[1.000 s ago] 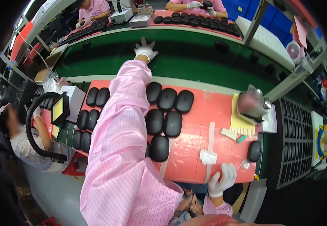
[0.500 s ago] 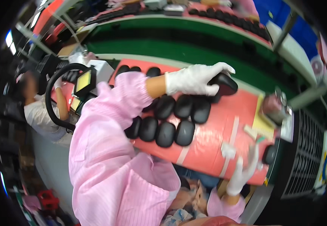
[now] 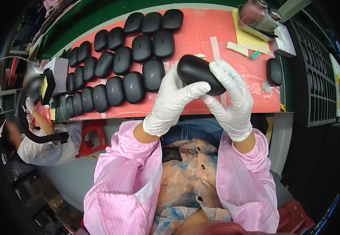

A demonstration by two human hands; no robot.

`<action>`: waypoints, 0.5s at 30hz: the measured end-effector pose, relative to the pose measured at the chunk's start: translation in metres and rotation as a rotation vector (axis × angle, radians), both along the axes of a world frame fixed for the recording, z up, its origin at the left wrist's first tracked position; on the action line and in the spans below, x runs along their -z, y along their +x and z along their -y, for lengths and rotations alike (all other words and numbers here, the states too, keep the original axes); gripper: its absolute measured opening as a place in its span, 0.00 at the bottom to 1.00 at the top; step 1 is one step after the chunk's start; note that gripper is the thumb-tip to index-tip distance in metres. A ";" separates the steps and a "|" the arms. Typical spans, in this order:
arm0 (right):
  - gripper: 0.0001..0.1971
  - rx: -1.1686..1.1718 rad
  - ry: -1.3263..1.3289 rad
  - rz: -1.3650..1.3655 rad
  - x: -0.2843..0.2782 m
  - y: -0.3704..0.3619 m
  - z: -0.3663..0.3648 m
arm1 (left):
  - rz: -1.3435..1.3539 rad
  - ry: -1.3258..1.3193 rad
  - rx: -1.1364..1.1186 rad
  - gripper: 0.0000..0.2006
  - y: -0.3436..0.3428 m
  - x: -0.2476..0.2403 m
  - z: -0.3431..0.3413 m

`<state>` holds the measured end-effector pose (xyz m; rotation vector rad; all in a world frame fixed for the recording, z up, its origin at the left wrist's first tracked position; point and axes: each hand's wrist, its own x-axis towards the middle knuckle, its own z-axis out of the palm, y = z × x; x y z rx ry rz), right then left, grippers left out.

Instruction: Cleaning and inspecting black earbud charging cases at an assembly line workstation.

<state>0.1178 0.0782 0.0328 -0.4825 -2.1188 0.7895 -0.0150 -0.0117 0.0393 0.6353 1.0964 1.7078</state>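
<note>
A smooth black rounded case (image 3: 199, 73) is held up over the near side of the pink-covered table (image 3: 195, 35), tilted between my two white-gloved hands. My left hand (image 3: 174, 96) wraps its left end, with the thumb across the near side. My right hand (image 3: 234, 100) grips the right end between fingers and thumb. What the case is for I cannot tell. Left of my hands, similar black cases (image 3: 134, 87) lie in three rows on the table.
Another black case (image 3: 274, 72) lies at the table's right edge. Near it are a white block (image 3: 237, 49), a small green piece (image 3: 255, 55) and a metal tray with bottles (image 3: 256, 31) on a yellow sheet. A person (image 3: 48, 143) sits at the left, beside a red stool (image 3: 91, 137).
My left hand has brought a black case from the far row toward me. My right hand has come up from the table's near right and now grips it too. The view has shifted.
</note>
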 end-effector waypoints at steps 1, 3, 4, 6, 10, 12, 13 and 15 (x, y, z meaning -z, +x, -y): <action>0.30 -0.005 -0.001 0.029 -0.001 0.005 0.002 | 0.038 0.018 0.026 0.28 0.001 0.004 0.002; 0.31 -0.023 0.010 0.018 0.005 0.010 0.001 | 0.053 0.101 0.027 0.28 0.003 0.014 0.004; 0.31 -0.085 -0.051 -0.024 0.005 0.015 0.002 | 0.248 0.031 0.024 0.30 0.010 0.009 0.007; 0.30 -0.220 -0.168 -0.094 0.009 0.021 -0.004 | 0.394 0.056 0.104 0.37 0.006 0.013 0.005; 0.26 -0.434 -0.663 -0.090 0.006 0.027 -0.008 | 0.957 0.107 0.673 0.38 0.000 0.040 0.007; 0.29 -0.431 -0.561 -0.200 0.005 0.027 -0.015 | 0.920 0.071 0.398 0.31 0.003 0.042 0.012; 0.30 -0.342 -0.406 -0.089 0.003 0.030 -0.012 | 0.761 0.039 0.260 0.28 0.007 0.034 0.011; 0.32 -0.227 -0.226 0.098 0.001 0.029 0.000 | 0.476 0.026 0.076 0.26 0.008 0.034 0.010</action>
